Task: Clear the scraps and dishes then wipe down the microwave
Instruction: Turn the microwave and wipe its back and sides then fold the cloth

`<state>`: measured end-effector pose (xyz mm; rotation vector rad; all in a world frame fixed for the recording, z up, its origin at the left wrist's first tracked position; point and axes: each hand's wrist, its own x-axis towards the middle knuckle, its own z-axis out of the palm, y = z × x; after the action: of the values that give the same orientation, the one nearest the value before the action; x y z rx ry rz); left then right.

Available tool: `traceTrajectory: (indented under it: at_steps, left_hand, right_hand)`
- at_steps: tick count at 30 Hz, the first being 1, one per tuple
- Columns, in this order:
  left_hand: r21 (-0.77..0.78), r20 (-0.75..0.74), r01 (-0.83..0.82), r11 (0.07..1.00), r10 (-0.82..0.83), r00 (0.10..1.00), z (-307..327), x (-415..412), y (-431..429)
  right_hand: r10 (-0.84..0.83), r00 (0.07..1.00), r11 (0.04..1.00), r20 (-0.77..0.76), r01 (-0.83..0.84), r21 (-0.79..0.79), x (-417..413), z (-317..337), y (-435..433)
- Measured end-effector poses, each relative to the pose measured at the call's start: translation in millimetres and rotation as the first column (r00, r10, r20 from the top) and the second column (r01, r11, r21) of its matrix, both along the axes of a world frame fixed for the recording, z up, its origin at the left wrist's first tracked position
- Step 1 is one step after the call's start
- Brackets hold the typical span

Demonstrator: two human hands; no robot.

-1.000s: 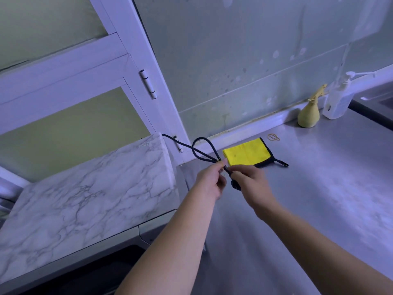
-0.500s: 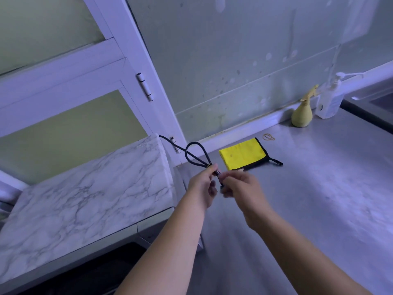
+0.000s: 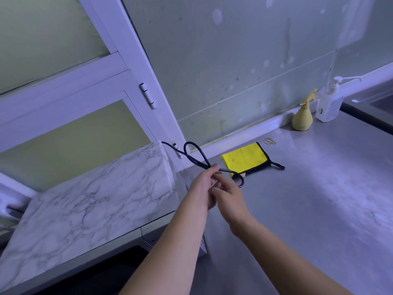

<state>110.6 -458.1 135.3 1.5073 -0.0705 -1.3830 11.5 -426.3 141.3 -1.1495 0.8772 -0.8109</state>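
The microwave [image 3: 85,209] with a marble-patterned top stands at the left on the steel counter [image 3: 319,209]. Its black power cord [image 3: 192,154] comes from behind it and folds into a loop. My left hand [image 3: 202,186] pinches the cord where the loop crosses. My right hand [image 3: 230,199] sits just right of it, fingers curled, gripping the cord's free end, which curves in a second small loop. A folded yellow cloth [image 3: 244,158] with black trim lies on the counter just behind my hands. The plug is hidden.
A yellow spray bottle [image 3: 302,120] and a clear pump bottle [image 3: 328,103] stand against the back wall at the right. Rubber bands [image 3: 269,141] lie near the cloth. A white framed door with a hinge [image 3: 146,99] rises behind the microwave.
My hands have come closer together and the cord has formed a second small loop on the right. The camera view has shifted slightly.
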Motion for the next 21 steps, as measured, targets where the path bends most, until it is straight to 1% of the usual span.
traceTrajectory:
  at_steps: [4, 7, 10, 12, 14, 16, 18, 20, 21]
  left_hand:
    - [-0.017, -0.013, 0.025, 1.000, -0.025, 1.000, 11, -4, 0]
    - [-0.009, 0.017, 0.020, 1.000, -0.019, 1.000, 14, -3, 0]
    - [-0.015, 0.020, -0.017, 1.000, 0.017, 1.000, 9, -1, -2]
    - [-0.018, 0.009, -0.026, 0.999, 0.027, 1.000, 8, -1, -2]
    - [-0.024, 0.019, -0.030, 0.999, 0.030, 0.999, 7, 0, -2]
    - [-0.045, 0.046, -0.069, 0.997, 0.071, 0.996, 4, 0, -4]
    - [-0.041, 0.098, -0.120, 0.992, 0.124, 0.988, -1, -3, -5]
    - [-0.028, 0.149, -0.178, 0.984, 0.180, 0.972, -4, -8, -5]
    - [-0.029, 0.161, -0.198, 0.980, 0.200, 0.967, -5, -11, -4]
  right_hand:
    - [-0.116, 0.987, 0.993, 0.111, 0.117, -0.009, 3, -6, 3]
    - [-0.092, 0.985, 0.996, 0.148, 0.091, 0.019, 7, -7, 2]
    - [-0.036, 0.991, 0.998, 0.125, 0.029, 0.060, 7, -7, -5]
    - [-0.015, 0.995, 0.999, 0.096, 0.012, 0.035, 5, -6, -8]
    - [-0.041, 0.995, 0.999, 0.091, 0.040, 0.016, 3, -8, -8]
    - [-0.126, 0.989, 0.992, 0.083, 0.126, 0.001, -3, -16, -5]
    - [-0.207, 0.968, 0.978, 0.145, 0.202, 0.044, -14, -23, 1]
    - [-0.228, 0.935, 0.970, 0.272, 0.192, 0.152, -25, -33, 6]
    - [-0.224, 0.917, 0.969, 0.331, 0.172, 0.179, -31, -35, 9]
